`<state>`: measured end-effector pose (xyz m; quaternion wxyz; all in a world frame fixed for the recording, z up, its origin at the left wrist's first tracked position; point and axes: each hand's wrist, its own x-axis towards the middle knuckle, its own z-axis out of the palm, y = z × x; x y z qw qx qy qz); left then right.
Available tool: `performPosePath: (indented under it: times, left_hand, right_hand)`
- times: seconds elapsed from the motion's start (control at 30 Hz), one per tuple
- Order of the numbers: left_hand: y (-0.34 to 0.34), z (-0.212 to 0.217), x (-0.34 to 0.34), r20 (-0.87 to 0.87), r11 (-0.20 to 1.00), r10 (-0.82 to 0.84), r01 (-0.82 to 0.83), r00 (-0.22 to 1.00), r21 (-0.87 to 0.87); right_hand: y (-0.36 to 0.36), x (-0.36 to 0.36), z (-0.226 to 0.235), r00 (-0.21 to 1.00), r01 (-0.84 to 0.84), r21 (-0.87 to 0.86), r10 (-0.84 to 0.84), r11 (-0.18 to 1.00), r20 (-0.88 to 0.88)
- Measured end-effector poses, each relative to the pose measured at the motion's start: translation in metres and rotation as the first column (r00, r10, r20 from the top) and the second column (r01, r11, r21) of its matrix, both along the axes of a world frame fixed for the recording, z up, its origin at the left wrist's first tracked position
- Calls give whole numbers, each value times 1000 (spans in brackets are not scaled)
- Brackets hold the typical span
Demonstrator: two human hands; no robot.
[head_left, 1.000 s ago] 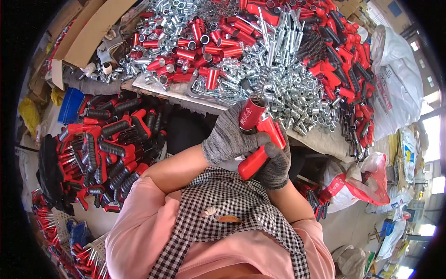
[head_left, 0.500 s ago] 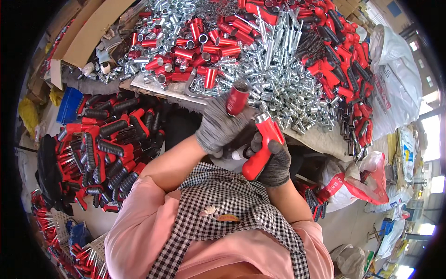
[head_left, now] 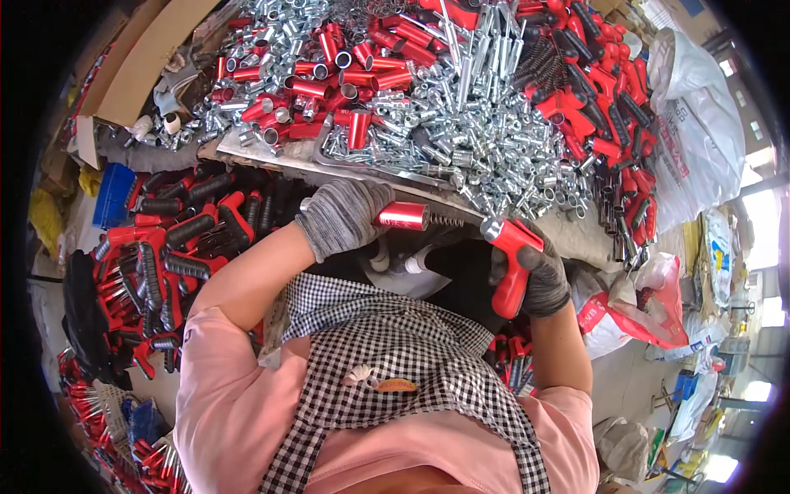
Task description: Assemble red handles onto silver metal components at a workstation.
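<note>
My gloved left hand (head_left: 344, 216) is closed round a red metal tube (head_left: 403, 216), which lies level and points right. A thin coil spring (head_left: 447, 221) sticks out from the tube's right end toward a red pistol-grip handle (head_left: 512, 288). That handle, with a silver metal collar (head_left: 492, 228) at its top, is gripped in my gloved right hand (head_left: 546, 280). A small gap separates the spring from the collar. Both hands are above my lap, just in front of the bench edge.
Ahead, the bench holds a heap of small silver metal parts (head_left: 494, 156), loose red tubes (head_left: 309, 88) and red-and-black handles (head_left: 601, 107). A pile of red-and-black tools (head_left: 177, 255) is at my left. Plastic sacks (head_left: 699, 132) stand at the right.
The tube has tipped from upright to level as my left hand moved left. My right hand moved right with the handle, widening the gap. The spring now shows between them.
</note>
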<state>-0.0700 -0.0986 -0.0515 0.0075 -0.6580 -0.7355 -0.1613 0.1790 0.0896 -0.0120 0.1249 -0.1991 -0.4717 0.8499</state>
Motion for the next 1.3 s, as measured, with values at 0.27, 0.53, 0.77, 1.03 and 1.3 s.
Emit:
performPosePath:
  times: [0.27,0.53,0.77,1.03,1.3]
  left_hand:
    - [4,18,16,-10,995,-50,49,999,-88]
    - [15,27,28,359,879,-97,249,928,-406]
    - [13,0,36,884,517,178,723,433,-458]
    - [17,32,49,187,815,-78,171,979,-553]
    - [18,23,10,-358,966,-227,255,906,32]
  right_hand:
    - [1,6,16,983,-107,162,79,981,168]
    - [4,-11,32,948,-80,962,278,-263,155]
    - [-4,-26,37,714,311,832,691,-458,114]
    - [-17,-13,1,883,-431,902,223,37,413]
    - [-24,-20,-27,924,-207,-516,339,831,176]
